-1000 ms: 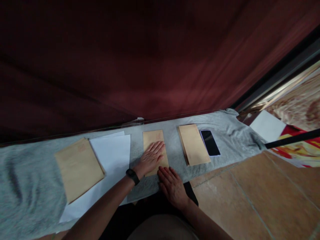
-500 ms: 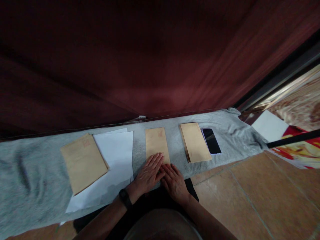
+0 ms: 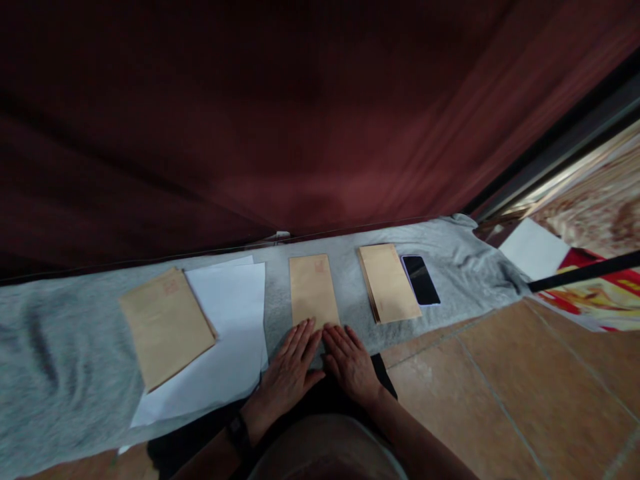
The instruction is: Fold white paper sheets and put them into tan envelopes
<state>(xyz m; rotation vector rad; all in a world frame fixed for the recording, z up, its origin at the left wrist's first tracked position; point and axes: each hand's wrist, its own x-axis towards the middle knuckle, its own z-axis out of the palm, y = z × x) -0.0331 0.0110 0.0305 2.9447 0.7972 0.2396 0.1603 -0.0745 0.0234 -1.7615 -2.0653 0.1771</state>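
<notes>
— Why so flat?
— Left hand (image 3: 289,365) and right hand (image 3: 353,369) lie open, fingers nearly together, clamping nothing; the envelope (image 3: 314,287) extends from beneath their tips, presumably steadied.
— And the pile (image 3: 393,285)?
— Right of the fingers; apparently set apart.

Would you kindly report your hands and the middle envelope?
Left hand, right hand: both open, fingers on near end of middle brown envelope. Envelope flat on gray cloth. Smartphone and envelope stack off right, apart.
</notes>
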